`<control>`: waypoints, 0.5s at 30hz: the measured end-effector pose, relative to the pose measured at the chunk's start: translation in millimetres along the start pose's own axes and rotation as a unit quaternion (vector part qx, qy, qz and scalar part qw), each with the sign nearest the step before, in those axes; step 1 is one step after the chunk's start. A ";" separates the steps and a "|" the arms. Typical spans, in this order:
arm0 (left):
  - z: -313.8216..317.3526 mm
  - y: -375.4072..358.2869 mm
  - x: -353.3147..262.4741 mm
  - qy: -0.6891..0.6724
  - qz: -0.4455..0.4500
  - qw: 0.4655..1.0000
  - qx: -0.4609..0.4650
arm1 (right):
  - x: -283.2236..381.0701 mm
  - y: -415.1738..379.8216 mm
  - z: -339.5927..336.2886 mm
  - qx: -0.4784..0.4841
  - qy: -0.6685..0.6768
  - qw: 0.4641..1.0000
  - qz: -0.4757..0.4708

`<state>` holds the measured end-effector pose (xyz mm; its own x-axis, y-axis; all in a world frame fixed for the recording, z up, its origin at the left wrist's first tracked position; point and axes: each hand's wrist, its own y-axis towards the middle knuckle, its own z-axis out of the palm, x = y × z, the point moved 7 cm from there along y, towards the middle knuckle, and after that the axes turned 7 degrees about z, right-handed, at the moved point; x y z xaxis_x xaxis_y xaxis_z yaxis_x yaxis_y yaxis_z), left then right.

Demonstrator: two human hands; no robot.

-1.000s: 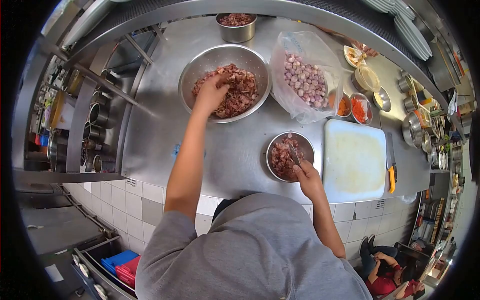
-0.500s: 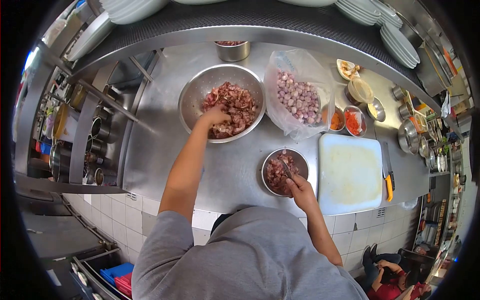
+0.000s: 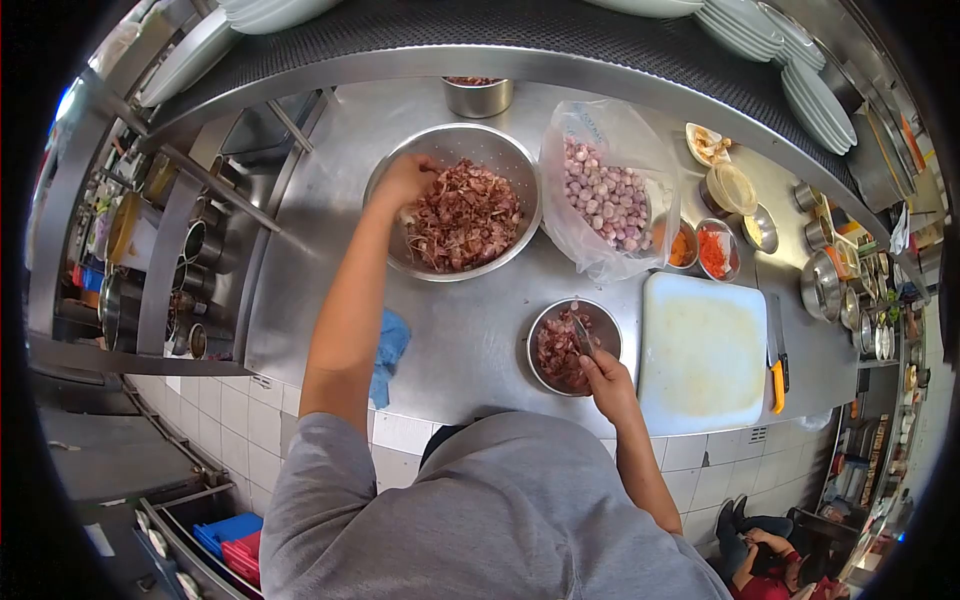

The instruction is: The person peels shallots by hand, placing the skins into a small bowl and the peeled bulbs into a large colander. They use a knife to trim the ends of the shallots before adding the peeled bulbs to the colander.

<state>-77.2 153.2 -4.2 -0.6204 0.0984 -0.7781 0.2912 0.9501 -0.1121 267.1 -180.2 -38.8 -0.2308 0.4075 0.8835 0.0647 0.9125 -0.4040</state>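
Note:
My left hand (image 3: 405, 182) reaches over the left inside of a large steel colander (image 3: 378, 232), at the edge of a heap of reddish-brown, papery pieces that look like shallot skins (image 3: 465, 215). Its fingers point right, apart and loosely bent, with nothing visible in them. Near the front of the counter, my right hand (image 3: 608, 385) is closed round a small knife (image 3: 581, 333). The blade points up and away over a smaller steel bowl (image 3: 530, 352), which holds reddish pieces like unpeeled shallots (image 3: 558, 355).
A plastic bag (image 3: 560, 215) of peeled shallots (image 3: 605, 200) stands right of the colander. Beyond lie a white cutting board (image 3: 703, 350), a yellow-handled knife (image 3: 777, 385), and small bowls of chopped food (image 3: 714, 250). A blue cloth (image 3: 390, 355) lies left. A plate shelf (image 3: 450, 65) overhangs the back.
My left hand has moved up and left, from inside the heap to its edge, and the heap's surface is rearranged. The blue cloth has come into view. The right hand stays by the smaller bowl.

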 end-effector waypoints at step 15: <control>32.9 -16.5 54.0 0.222 -0.153 0.962 0.047 | -8.7 0.2 -2.2 -0.021 0.005 1.000 0.001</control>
<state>-91.5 133.0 -64.7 -0.9313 -0.0443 -0.3616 0.0975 0.9261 -0.3645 271.3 -183.5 -46.1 -0.2205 0.4102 0.8849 0.1054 0.9120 -0.3965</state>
